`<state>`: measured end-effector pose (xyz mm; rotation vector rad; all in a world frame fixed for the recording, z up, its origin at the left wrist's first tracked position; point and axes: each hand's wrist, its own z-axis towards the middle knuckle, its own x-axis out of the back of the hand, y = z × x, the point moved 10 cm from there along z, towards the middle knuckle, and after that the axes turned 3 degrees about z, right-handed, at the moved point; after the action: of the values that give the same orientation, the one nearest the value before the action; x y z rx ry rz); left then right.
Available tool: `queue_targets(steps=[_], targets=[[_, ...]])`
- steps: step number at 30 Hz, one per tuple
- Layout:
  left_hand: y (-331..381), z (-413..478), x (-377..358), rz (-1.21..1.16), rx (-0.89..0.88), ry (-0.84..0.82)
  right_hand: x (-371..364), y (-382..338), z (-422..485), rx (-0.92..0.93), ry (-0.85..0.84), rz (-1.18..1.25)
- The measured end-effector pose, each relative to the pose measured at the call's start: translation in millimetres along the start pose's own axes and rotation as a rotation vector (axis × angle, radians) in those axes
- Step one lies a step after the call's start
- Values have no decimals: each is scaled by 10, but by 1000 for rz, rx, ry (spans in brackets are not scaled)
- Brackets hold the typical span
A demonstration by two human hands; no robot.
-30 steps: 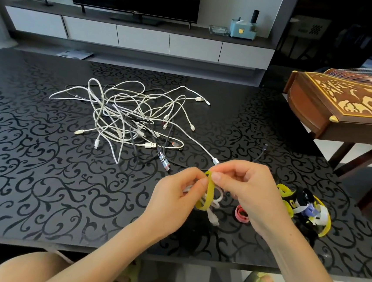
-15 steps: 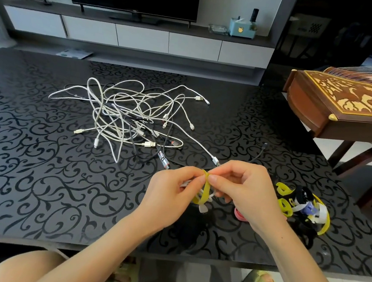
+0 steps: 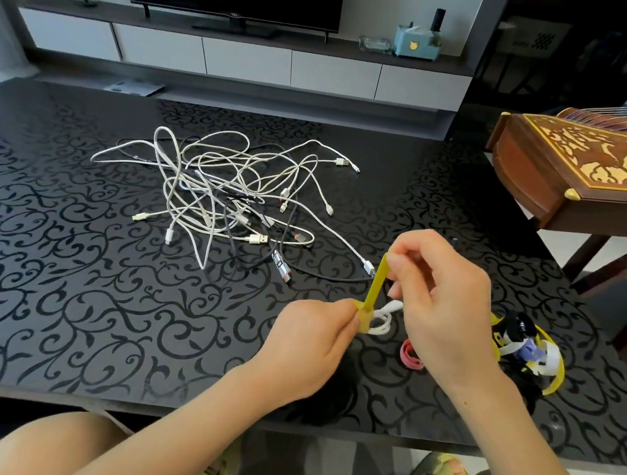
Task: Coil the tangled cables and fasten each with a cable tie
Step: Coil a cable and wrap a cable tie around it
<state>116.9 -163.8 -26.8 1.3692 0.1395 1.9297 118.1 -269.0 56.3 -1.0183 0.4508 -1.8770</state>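
A tangle of white and dark cables (image 3: 228, 194) lies in the middle of the black patterned table (image 3: 69, 290). Nearer the front edge, my left hand (image 3: 313, 340) pinches the buckle end of a yellow cable tie (image 3: 375, 289) wrapped round a small white coiled cable (image 3: 382, 318). My right hand (image 3: 439, 303) pinches the tie's free end and holds it stretched up and away from the coil. A red tie (image 3: 409, 355) lies on the table under my right wrist.
A heap of yellow, white and black ties (image 3: 527, 342) sits at the right of the table. A wooden zither (image 3: 586, 175) on a stand is beyond the right edge. A TV cabinet (image 3: 245, 58) stands behind the table.
My right hand has pulled the yellow tie's free end upward, so the strap is now drawn out straight and the loop round the white coil is tighter. The cable tangle has not moved.
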Motion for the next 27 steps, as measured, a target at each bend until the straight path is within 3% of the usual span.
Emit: queue_targets(steps=[4, 7, 13, 15, 20, 23, 27], targets=[[213, -80, 78, -50, -192, -45, 10, 224, -31, -237, 9, 307], [257, -136, 46, -27, -237, -109, -13, 359, -41, -377, 29, 478], [-126, 73, 243, -2, 16, 112, -159, -113, -169, -179, -131, 561], [-273, 105, 338, -14, 105, 158, -242, -76, -228, -211, -149, 609], [-242, 159, 530, 31, 61, 266, -593, 304, -318, -617, -183, 891], [-103, 178, 508, 87, -28, 275, -705, 488, -435, -897, -193, 911], [-59, 168, 382, 202, -68, 211, -704, 528, -473, -984, -287, 811]])
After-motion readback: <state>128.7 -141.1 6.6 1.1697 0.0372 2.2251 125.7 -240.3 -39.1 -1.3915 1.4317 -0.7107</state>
